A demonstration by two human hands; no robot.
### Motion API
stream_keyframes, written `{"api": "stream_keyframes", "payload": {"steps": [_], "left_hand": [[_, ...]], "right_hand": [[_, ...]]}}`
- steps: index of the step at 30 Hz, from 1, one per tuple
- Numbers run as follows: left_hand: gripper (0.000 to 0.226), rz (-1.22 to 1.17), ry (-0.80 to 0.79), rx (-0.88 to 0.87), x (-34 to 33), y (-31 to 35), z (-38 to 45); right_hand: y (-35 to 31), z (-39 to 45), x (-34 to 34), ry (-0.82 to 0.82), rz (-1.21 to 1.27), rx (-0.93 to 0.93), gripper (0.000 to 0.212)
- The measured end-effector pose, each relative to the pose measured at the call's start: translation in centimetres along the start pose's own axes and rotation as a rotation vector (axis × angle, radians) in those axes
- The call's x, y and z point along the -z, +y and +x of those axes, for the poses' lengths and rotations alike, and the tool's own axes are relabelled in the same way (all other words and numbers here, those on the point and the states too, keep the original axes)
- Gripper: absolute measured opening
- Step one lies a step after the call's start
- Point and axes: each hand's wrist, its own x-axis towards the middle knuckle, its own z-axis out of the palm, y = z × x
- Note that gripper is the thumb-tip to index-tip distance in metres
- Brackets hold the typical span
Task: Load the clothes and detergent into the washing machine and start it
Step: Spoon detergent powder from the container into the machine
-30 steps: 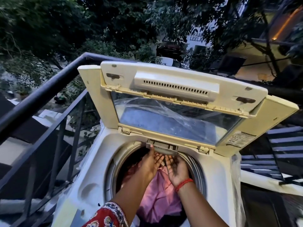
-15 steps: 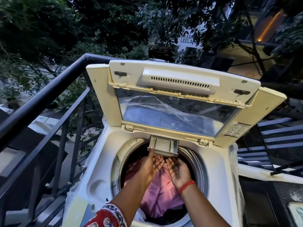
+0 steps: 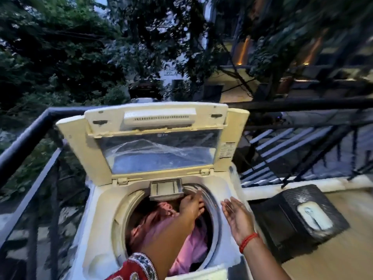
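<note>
Washing machine (image 3: 96, 229) stood against balcony railing (image 3: 30, 134), lid (image 3: 159, 138) raised. Pink clothes (image 3: 189, 249) lay in drum. Detergent drawer (image 3: 166, 188) at rear rim of opening was pulled out — detergent step in hand, judged. Left hand (image 3: 191, 205) under drawer, finger state unclear. Right hand (image 3: 236, 217) open, flat, empty over right rim. Next: fetch detergent — none visible. Lid label and sticker unreadable.

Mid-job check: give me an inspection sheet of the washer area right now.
Surface: washing machine top, lid raised.
Job's things: pink clothes in drum; detergent drawer pulled out at rear rim; contents unclear.
Clutter: dark box with white object on top, at right.
Hands: left hand at drawer's edge, grip unclear; right hand open, empty.
Cables: nothing seen.
Surroundings: black railing, trees, buildings.
</note>
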Motion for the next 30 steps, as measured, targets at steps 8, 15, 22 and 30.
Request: {"api": "stream_keyframes", "payload": {"steps": [8,15,22,30], "left_hand": [[0.025,0.269,-0.313,-0.035,-16.6,-2.3,-1.8],[0.031,0.491,-0.477,0.045,-31.6,-10.3,0.5],[0.036,0.697,-0.488,0.077,-41.4,-19.4,9.8],[0.026,0.943,-0.431,0.042,-46.9,-28.0,22.5]], "right_hand": [[-10.1,0.2,9.2,0.215,0.193,0.211,0.01],[-17.2,4.8,20.2,0.395,0.263,0.21,0.011],[-20.1,14.5,31.9,0.545,0.18,0.161,0.014],[-18.8,27.4,41.2,0.597,0.147,0.069,0.021]]}}
